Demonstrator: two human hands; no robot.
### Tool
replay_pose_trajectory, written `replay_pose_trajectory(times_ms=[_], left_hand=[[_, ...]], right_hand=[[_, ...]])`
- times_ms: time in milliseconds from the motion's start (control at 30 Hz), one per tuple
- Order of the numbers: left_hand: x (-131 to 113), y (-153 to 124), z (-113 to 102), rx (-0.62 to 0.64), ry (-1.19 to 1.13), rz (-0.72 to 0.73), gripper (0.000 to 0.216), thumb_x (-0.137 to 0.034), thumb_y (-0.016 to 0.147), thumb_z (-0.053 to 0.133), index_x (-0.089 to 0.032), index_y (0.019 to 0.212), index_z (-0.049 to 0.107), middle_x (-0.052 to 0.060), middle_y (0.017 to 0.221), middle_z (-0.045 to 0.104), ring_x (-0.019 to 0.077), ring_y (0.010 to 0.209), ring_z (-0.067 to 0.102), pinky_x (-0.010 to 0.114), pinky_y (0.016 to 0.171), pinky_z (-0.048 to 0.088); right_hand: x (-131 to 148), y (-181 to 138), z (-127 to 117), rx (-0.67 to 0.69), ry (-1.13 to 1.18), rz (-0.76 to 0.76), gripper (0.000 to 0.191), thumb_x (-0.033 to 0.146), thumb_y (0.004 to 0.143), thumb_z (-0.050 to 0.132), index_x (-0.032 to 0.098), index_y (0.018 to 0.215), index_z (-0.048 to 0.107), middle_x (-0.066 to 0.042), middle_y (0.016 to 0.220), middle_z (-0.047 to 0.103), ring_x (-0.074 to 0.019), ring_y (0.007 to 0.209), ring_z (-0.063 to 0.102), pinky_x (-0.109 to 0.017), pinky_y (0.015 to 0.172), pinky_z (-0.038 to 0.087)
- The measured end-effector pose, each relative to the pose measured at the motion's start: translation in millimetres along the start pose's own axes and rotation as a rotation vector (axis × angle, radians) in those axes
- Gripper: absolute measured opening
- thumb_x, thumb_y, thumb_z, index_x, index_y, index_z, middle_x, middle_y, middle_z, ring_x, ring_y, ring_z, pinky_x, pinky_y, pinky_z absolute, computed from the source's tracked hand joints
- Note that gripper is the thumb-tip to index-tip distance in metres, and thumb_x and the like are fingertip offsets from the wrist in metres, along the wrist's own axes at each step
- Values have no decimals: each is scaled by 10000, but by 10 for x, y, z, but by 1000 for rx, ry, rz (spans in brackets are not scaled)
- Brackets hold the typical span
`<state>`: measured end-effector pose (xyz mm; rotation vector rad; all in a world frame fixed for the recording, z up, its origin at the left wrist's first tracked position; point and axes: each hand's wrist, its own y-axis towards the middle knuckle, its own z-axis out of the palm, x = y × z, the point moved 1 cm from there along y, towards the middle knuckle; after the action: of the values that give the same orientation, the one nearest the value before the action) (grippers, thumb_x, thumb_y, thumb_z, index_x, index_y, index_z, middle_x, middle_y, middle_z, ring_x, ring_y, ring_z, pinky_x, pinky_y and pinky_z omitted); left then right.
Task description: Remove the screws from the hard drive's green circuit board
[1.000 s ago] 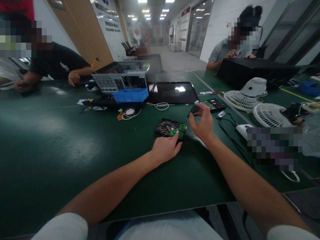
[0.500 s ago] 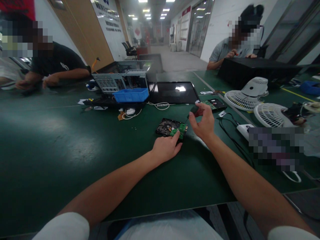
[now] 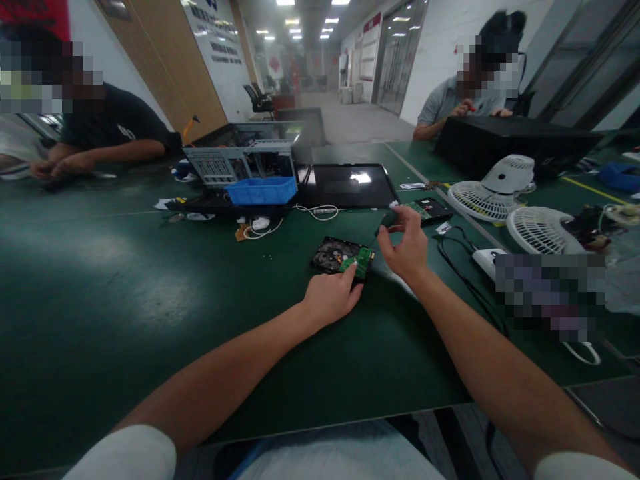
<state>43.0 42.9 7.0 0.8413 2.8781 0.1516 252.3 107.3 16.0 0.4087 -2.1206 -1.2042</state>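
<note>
hard drive point(image 3: 330, 251): flat dark slab on the kinda shiny green tabletop point(image 3: 200, 267), green circuit board point(image 3: 365, 254) at its right end
left hand point(image 3: 331, 297): index fingertip on the board, thumb by the near edge, can't tell if it's gripping
right hand point(image 3: 407, 248): pinching a dark-handled screwdriver point(image 3: 387, 221), skinny shaft slanting down toward the board
plastic bin point(image 3: 263, 193): blue, boxy

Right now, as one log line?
left hand: on green board of hard drive | right hand: holding screwdriver | blue bin: farther back

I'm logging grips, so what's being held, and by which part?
The right hand holds a screwdriver by its dark handle; the left hand touches the hard drive.
</note>
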Motion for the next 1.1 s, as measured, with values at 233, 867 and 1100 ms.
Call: replay_pose_trajectory(times_ms=[233, 867, 1100], left_hand=[[6, -12, -21, -45, -24, 4, 478, -452, 1056, 437, -155, 1389, 609, 141, 1061, 780, 283, 841, 762, 400, 746, 591], [24, 14, 12, -24, -27, -10, 522, -448, 1040, 475, -197, 1494, 537, 126, 1119, 783, 297, 892, 772, 419, 779, 598], [18, -4, -19, -36, -36, 19, 494, -442, 1053, 451, -176, 1452, 573, 138, 1113, 780, 278, 882, 768, 397, 773, 600]], right_hand=[[-5, 16, 6, -21, -5, -6, 479, 331, 911, 684, 239, 1339, 489, -86, 1112, 659, -213, 808, 675, -412, 760, 623], [-8, -3, 21, -41, 28, 39, 448, 364, 950, 650, 253, 1345, 471, -103, 1189, 661, -233, 932, 715, -402, 757, 645], [-53, -9, 37, -43, 29, 3, 436, 318, 971, 597, 240, 1378, 463, -135, 1259, 650, -246, 995, 714, -416, 778, 656]])
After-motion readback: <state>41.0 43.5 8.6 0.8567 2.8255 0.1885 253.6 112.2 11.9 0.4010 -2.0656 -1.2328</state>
